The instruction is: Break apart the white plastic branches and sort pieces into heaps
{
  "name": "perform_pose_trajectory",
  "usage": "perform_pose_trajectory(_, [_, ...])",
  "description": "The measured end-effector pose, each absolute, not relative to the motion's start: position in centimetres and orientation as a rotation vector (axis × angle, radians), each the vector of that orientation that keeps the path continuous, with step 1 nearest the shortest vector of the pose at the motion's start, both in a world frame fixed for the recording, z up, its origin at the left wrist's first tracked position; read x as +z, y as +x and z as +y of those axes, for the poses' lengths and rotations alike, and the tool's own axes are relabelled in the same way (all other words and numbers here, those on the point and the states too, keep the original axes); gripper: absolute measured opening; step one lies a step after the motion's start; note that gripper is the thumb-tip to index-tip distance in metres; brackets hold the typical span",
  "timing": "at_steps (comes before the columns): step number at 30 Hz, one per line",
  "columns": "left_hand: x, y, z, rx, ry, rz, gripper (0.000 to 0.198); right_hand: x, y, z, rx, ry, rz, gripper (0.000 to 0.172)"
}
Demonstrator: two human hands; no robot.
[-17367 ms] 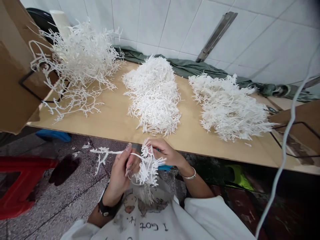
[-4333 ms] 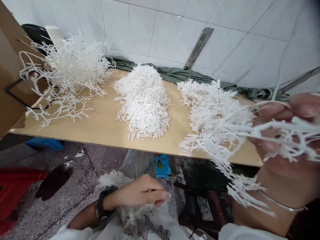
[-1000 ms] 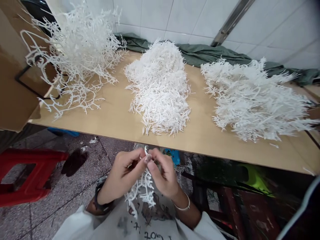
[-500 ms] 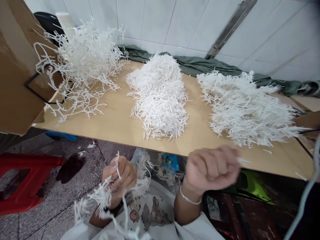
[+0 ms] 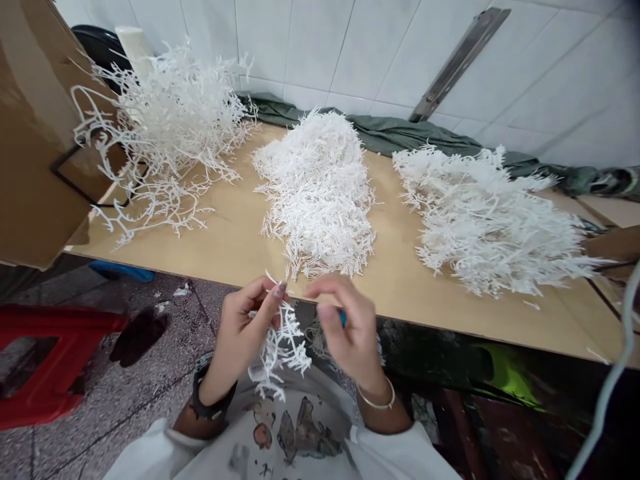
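My left hand [image 5: 246,327] pinches a white branching plastic sprig [image 5: 287,341] between thumb and fingers. The sprig hangs down over my lap, just off the table's front edge. To the right of it, my right hand [image 5: 351,330] has its thumb and forefinger apart, with nothing seen between them, and it is slightly blurred. Beyond both hands, a dense heap of short white sprigs [image 5: 320,193] lies mid-table. On the right is a pile of longer white sprigs [image 5: 493,223]. At the left stands a loose tangle of bare-looking white branches [image 5: 175,117].
The wooden table [image 5: 395,280] runs along a tiled wall, with green cloth [image 5: 400,132] at its back. A cardboard box [image 5: 37,147] stands at the left end. A red stool [image 5: 55,360] is on the floor at lower left. A pale cable [image 5: 607,393] hangs at right.
My right hand has come from the right side to beside my left hand, and its fist has opened. My left hand has risen and turned with the sprig.
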State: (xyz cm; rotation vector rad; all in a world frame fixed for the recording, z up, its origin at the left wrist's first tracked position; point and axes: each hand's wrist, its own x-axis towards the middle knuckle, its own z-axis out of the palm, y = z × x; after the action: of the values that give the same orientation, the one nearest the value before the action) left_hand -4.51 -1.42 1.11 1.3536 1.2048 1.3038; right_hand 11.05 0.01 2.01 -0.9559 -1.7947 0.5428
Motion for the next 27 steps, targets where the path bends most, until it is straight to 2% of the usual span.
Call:
perform_pose_trajectory(4, [0.9,-4.6,-1.3,1.314,1.483,1.244,0.029,1.9,9.7,-1.3,0.733,-1.001,-1.922,0.030])
perform_pose_trajectory(8, [0.5,-4.4,-1.4,1.201,1.366,1.077,0.036,1.5,10.5,-0.6,1.161,-0.892,-1.879,0.032])
perform_pose_trajectory(12, [0.0,-3.0,-1.8,1.268,0.996,0.782,0.043,0.6,10.8,-0.4,1.651,-0.657,-1.521,0.040])
perform_pose_trajectory(15, [0.1,-2.0,-1.9,1.358,0.750,0.638,0.046,-0.3,10.0,-0.8,1.883,-0.451,-1.108,0.045])
perform_pose_trajectory(20, [0.7,-1.5,-1.8,1.386,0.598,0.593,0.045,-0.7,8.4,-1.5,1.900,-0.308,-0.829,0.047])
perform_pose_trajectory(27, [0.3,-0.6,-2.7,1.347,0.562,0.626,0.048,0.4,8.6,-1.0,1.417,-0.378,-0.802,0.049])
